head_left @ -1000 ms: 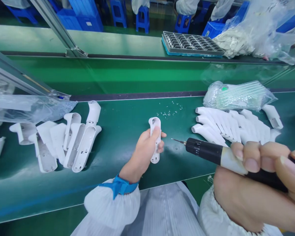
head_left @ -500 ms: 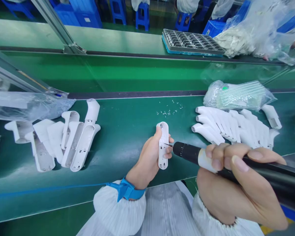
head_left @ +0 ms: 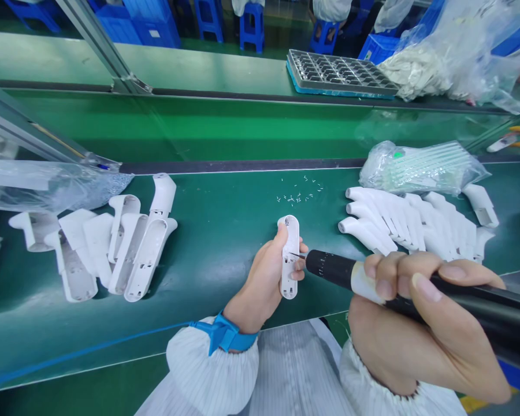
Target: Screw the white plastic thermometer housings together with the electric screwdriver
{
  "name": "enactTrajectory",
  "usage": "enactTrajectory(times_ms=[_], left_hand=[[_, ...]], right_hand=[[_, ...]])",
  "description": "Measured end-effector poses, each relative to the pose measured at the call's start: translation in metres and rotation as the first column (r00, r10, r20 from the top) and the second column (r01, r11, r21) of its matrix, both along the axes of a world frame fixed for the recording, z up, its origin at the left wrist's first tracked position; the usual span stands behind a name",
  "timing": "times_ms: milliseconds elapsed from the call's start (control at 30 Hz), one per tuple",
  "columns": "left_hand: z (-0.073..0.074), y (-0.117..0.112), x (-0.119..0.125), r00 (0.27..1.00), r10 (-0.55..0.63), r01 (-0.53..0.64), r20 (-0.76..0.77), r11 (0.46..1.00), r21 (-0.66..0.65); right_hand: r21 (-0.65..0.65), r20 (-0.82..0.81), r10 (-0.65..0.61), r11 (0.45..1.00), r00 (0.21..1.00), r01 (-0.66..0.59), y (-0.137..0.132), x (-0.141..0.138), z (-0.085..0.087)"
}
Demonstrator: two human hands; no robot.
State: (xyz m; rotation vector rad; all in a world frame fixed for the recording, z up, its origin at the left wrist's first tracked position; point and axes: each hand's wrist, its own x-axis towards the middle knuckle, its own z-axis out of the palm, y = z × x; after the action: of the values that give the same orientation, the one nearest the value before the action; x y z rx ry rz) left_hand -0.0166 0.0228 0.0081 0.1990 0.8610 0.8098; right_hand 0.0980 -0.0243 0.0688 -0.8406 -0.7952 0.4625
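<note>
While my right hand [head_left: 442,341] is gripping a screwdriver [head_left: 331,268], my left hand [head_left: 263,274] is holding a white shell [head_left: 289,264] above the counter [head_left: 216,231]. I'm apparently working at the shell's hollow side; the next move is calling for steady, straight aim. Beyond, tiny screws [head_left: 291,200] are lying scattered.

We count one screwdriver [head_left: 330,268]; one held white housing [head_left: 290,263]; about eight overlapping loose housings [head_left: 149,263] left on the surface [head_left: 212,248]; a stack of housings [head_left: 409,216] right, too overlapped to number; two clear bags [head_left: 429,167] along its far edge; one gridded tray [head_left: 342,72].
</note>
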Motion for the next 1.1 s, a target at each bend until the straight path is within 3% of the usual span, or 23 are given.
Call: enactTrajectory(times_ms=[1100], left_hand=[[-0.0009, -0.0022, 0.0022, 0.999, -0.006, 0.007, -0.051, 1.000, 0.022]], right_hand=[[-0.008, -0.003, -0.023, 1.000, 1.000, 0.023, 0.0011, 0.0014, -0.0025]])
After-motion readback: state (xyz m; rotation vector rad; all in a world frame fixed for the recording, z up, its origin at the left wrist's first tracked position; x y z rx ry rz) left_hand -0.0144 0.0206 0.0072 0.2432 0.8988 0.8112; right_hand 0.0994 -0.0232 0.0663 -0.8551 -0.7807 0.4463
